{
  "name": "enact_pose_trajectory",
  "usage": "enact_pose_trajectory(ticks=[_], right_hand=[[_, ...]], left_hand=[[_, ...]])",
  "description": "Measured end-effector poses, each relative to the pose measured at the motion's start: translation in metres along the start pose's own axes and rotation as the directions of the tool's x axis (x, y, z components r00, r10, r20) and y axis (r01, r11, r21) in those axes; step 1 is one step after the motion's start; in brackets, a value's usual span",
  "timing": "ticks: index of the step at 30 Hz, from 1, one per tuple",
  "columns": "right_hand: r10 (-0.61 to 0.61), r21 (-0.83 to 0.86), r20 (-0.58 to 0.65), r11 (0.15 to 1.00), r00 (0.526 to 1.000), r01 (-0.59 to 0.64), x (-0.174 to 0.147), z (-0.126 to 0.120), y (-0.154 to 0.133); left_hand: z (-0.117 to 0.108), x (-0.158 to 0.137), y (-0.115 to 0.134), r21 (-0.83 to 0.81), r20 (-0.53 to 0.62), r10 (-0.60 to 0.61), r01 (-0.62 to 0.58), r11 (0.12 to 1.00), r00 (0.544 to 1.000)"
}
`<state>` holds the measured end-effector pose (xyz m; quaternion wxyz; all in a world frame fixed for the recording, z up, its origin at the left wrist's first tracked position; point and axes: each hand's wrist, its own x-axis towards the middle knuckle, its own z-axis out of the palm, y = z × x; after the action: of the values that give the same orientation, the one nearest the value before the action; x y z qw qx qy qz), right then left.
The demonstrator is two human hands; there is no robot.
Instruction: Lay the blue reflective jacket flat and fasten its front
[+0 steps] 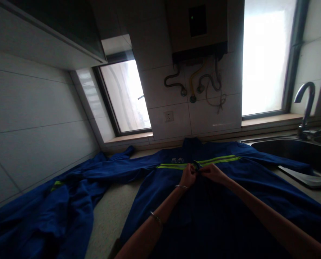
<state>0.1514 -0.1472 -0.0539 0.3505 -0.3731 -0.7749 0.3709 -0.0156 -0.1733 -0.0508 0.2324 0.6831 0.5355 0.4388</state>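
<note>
A blue work jacket (160,194) with yellow-green stripes lies spread on the counter, its collar toward the wall. At the middle of its chest, where the stripes meet the front opening, both hands are close together. My left hand (189,175) is closed in a pinch on the jacket's front edge. Just beside it, my right hand (213,173) also pinches the front edge from the other side. Whether a button or other fastener is between the fingertips is too dark and small to tell. Two bracelets circle the left forearm.
More blue clothing (55,212) lies heaped on the counter (114,212) at the left. A sink (279,145) with a tall tap (307,104) is at the right, and the right sleeve reaches a pale flat object (303,177) by it. A water heater (198,28) hangs on the wall.
</note>
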Motion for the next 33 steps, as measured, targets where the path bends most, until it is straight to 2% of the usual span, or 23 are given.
enact_pose_trajectory(ticks=[4,9,14,18,22,29,33], right_hand=[[-0.004,-0.122,-0.014,0.993,1.000,0.002,0.000,-0.001,0.000],[-0.103,-0.221,-0.035,0.971,0.994,0.093,-0.002,-0.003,-0.003],[-0.145,-0.325,-0.048,0.938,0.988,0.122,-0.009,0.000,-0.014],[-0.216,-0.376,-0.050,0.909,0.975,0.182,-0.014,0.002,-0.023],[-0.255,-0.396,-0.035,0.891,0.966,0.221,-0.015,0.000,-0.026],[-0.210,-0.359,0.019,0.911,0.977,0.203,-0.012,-0.008,-0.025],[-0.191,-0.298,-0.004,0.937,0.982,0.181,-0.011,-0.008,-0.022]], left_hand=[[-0.002,0.003,-0.004,-0.005,0.019,-0.020,0.020,1.000,1.000],[0.000,0.003,-0.006,-0.042,0.031,-0.032,0.033,0.999,0.999],[0.000,0.004,-0.006,-0.043,0.049,-0.001,0.003,0.999,0.999],[-0.003,0.004,-0.002,-0.100,0.110,-0.043,0.054,0.993,0.993],[-0.005,0.003,-0.001,-0.192,0.168,-0.031,0.064,0.979,0.985],[-0.004,0.006,-0.009,-0.277,0.194,0.016,0.039,0.960,0.981],[-0.005,0.006,-0.010,-0.308,0.201,0.007,0.056,0.950,0.979]])
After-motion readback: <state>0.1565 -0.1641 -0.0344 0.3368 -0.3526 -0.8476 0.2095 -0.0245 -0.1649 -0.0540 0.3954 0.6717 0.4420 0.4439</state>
